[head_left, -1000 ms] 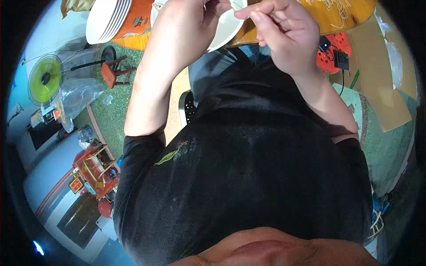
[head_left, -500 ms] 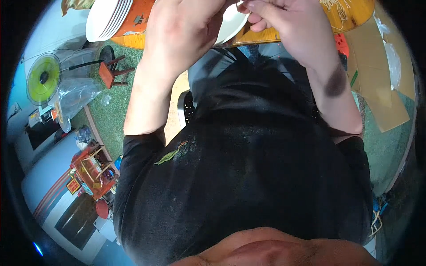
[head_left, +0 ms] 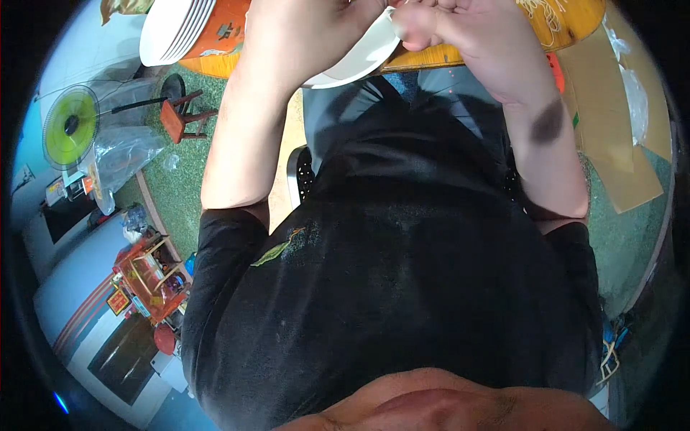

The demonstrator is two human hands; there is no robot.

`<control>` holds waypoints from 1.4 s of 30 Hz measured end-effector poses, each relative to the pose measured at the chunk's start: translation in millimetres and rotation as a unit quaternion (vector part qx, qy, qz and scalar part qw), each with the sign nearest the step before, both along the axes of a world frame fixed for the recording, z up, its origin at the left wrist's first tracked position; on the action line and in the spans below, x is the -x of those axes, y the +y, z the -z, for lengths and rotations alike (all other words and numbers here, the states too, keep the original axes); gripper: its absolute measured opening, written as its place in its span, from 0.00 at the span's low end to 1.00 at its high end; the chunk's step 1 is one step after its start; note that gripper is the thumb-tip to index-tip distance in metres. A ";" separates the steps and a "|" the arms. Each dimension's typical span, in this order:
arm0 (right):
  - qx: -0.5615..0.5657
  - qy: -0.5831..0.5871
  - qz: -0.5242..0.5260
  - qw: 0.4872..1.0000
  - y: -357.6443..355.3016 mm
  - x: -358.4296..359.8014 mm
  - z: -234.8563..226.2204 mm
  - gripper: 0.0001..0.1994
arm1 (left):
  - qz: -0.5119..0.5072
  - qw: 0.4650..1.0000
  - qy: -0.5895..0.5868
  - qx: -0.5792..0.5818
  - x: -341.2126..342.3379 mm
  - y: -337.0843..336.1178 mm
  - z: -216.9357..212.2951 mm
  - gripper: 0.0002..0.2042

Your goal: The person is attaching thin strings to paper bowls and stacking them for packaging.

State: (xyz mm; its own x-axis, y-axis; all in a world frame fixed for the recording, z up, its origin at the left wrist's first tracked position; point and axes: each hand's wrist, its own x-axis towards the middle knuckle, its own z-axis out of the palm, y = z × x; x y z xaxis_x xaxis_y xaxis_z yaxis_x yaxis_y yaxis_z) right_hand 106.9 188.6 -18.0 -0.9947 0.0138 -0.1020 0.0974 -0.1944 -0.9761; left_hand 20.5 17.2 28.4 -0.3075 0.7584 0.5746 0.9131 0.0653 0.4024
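White bowl (head_left: 363, 57): between and below the two hands, at the desk's near edge, partly covered by the left hand.
Left hand (head_left: 305, 29): over the bowl's left side, fingers curled; its fingertips run to the picture's top, so I cannot tell what it holds.
Right hand (head_left: 489, 47): beside the left hand, fingers bent in toward it; blur hides whether they pinch anything.
Progress: handwork seems under way, both hands working close together; how much is done or left cannot be told.
Pale strands (head_left: 550, 18): loose, beyond and right of the right hand.
Stacked tubs (head_left: 172, 32): nested, white-rimmed and orange-sided, left of the left hand.
Desk (head_left: 578, 32): wooden, under the right hand's side.
Cardboard (head_left: 596, 118): right of the right forearm.
Fan (head_left: 72, 126): green, well left of the left hand.
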 end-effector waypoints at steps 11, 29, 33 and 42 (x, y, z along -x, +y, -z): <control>0.106 0.009 0.028 0.994 0.4 -6.2 20.6 0.05 | -0.035 0.947 -0.308 0.087 -14.8 -8.2 -2.2 0.11; 0.241 -0.033 -0.027 0.970 10.6 -9.5 28.6 0.08 | -0.167 0.982 -0.077 0.050 -37.3 -0.8 8.2 0.11; 0.245 -0.045 -0.028 0.968 10.1 -8.6 26.8 0.08 | -0.171 0.980 -0.091 0.051 -36.9 -1.6 7.5 0.12; 0.236 -0.043 -0.032 0.970 11.5 -8.4 29.9 0.08 | -0.163 0.980 -0.108 0.043 -36.7 -5.8 9.9 0.11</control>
State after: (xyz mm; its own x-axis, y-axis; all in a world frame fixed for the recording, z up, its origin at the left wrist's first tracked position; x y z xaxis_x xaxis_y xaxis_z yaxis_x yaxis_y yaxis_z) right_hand 115.3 200.1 -47.9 -0.9794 -0.1158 -0.1652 0.2014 -0.6094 -0.7668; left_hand 57.2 11.4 18.5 -0.6494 0.6417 0.4081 0.7320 0.3820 0.5641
